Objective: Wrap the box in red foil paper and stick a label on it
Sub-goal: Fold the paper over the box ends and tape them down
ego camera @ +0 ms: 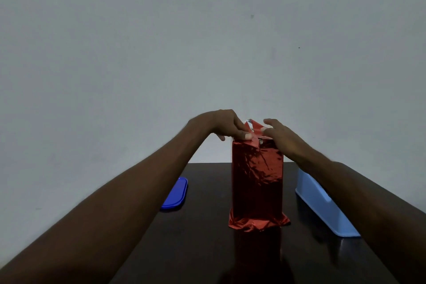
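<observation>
While both arms reach in from the bottom corners of the frame, the box [257,182] stands up tall in the middle of the picture. Its long side runs straight up and down, and its top points at the upper part of the frame. Red foil paper [255,168] is wrapped all around the box. The paper is shiny and full of wrinkles. At the bottom it sticks out past the box and spreads in a crumpled skirt on the dark table [202,249].

At the top of the box the paper is not flat. Loose flaps stick up in little red points, and a bit of silver shows between them.

The left hand [227,125] is at the top left edge of the box. Its fingers are bent down and its fingertips [247,136] press a red flap against the top. The right hand [280,135] is at the top right edge. Its fingers reach toward the flaps and seem to pinch one, though the grip is hard to see. The two hands are close together, with only the red points between them.

A dark blue lid [176,193] lies flat on the table, left of the box. A light blue tub [322,207] sits on the right, partly under the right arm. A pale wall [207,30] fills the upper part of the frame.
</observation>
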`<control>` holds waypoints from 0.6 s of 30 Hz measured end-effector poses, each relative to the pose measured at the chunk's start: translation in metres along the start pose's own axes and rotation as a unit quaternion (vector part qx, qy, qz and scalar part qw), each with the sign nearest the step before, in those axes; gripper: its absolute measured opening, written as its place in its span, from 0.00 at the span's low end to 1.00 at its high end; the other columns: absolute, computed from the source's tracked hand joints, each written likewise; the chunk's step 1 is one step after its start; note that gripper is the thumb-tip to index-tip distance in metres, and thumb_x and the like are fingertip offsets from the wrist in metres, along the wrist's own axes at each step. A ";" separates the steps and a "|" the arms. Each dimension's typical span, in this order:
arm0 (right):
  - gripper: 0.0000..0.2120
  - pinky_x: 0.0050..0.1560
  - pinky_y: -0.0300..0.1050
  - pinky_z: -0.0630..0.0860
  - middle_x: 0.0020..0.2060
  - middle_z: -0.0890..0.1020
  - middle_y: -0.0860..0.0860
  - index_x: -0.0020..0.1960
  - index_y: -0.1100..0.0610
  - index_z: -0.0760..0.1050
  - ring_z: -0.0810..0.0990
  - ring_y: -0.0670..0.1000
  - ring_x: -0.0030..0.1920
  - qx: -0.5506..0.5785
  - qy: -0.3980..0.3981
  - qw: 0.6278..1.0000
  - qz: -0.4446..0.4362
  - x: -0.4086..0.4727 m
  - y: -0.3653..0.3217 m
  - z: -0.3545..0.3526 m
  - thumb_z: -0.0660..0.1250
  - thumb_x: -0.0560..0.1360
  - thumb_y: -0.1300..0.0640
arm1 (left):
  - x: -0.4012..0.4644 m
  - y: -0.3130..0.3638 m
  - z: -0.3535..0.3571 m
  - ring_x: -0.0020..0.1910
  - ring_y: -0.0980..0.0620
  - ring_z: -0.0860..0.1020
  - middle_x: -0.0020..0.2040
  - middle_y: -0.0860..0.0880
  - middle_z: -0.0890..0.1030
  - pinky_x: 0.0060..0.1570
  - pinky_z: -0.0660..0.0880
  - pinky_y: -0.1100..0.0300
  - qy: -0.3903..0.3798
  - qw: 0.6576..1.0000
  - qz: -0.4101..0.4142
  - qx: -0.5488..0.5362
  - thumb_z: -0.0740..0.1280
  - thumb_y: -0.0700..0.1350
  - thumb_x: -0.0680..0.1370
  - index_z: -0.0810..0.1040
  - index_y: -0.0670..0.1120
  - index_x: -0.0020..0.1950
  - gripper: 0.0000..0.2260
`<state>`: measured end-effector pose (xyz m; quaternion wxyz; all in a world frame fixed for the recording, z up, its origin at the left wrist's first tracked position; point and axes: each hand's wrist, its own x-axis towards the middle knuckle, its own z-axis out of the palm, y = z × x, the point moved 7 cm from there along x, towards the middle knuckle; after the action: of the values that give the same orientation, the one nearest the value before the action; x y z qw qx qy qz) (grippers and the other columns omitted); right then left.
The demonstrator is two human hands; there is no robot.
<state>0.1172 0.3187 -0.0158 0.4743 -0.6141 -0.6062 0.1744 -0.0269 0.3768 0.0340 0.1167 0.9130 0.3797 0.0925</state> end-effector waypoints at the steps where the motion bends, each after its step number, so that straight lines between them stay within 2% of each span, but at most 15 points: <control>1: 0.17 0.56 0.51 0.75 0.64 0.77 0.55 0.67 0.49 0.73 0.77 0.55 0.60 0.018 0.042 0.999 -0.018 -0.001 -0.001 -0.006 0.59 0.79 0.50 | 0.001 0.001 0.001 0.49 0.58 0.76 0.66 0.53 0.77 0.44 0.78 0.63 -0.005 1.000 -0.003 0.002 0.68 0.56 0.77 0.79 0.55 0.66 0.18; 3: 0.11 0.45 0.45 0.73 0.54 0.82 0.51 0.54 0.48 0.80 0.80 0.51 0.51 0.036 0.085 0.995 -0.033 -0.002 0.000 -0.014 0.61 0.77 0.55 | 0.003 0.002 0.001 0.57 0.54 0.77 0.67 0.52 0.76 0.47 0.80 0.60 -0.012 1.000 -0.010 -0.004 0.69 0.56 0.77 0.79 0.55 0.66 0.18; 5: 0.11 0.43 0.43 0.72 0.48 0.83 0.49 0.49 0.49 0.82 0.80 0.49 0.47 0.038 0.049 0.998 -0.028 0.000 0.002 -0.009 0.62 0.76 0.58 | 0.004 0.001 0.001 0.63 0.50 0.75 0.67 0.51 0.76 0.51 0.81 0.57 -0.024 0.999 -0.025 -0.015 0.70 0.57 0.76 0.79 0.55 0.66 0.19; 10: 0.15 0.50 0.48 0.74 0.49 0.83 0.49 0.54 0.49 0.81 0.81 0.52 0.51 0.039 -0.001 0.999 -0.029 0.002 0.006 0.003 0.56 0.79 0.58 | 0.005 -0.003 0.001 0.57 0.50 0.75 0.65 0.49 0.77 0.50 0.81 0.57 -0.036 0.996 -0.052 -0.060 0.72 0.55 0.75 0.80 0.57 0.65 0.18; 14: 0.14 0.53 0.49 0.75 0.49 0.83 0.50 0.56 0.49 0.81 0.81 0.53 0.51 0.038 -0.013 0.999 -0.032 0.002 0.007 0.002 0.57 0.80 0.57 | 0.004 -0.004 0.005 0.63 0.49 0.75 0.66 0.49 0.76 0.51 0.80 0.58 -0.038 0.996 -0.050 -0.069 0.71 0.56 0.75 0.80 0.57 0.65 0.18; 18: 0.13 0.57 0.51 0.76 0.50 0.84 0.50 0.57 0.50 0.81 0.82 0.53 0.52 0.035 -0.032 0.998 -0.032 0.001 0.006 0.000 0.58 0.80 0.56 | 0.003 0.000 0.008 0.61 0.55 0.74 0.62 0.55 0.76 0.51 0.80 0.58 -0.029 0.997 -0.037 -0.055 0.71 0.58 0.75 0.78 0.57 0.67 0.21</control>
<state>0.1204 0.3207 -0.0200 0.4814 -0.5711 -0.6341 0.1997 -0.0234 0.3779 0.0269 0.1807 0.8929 0.4041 0.0820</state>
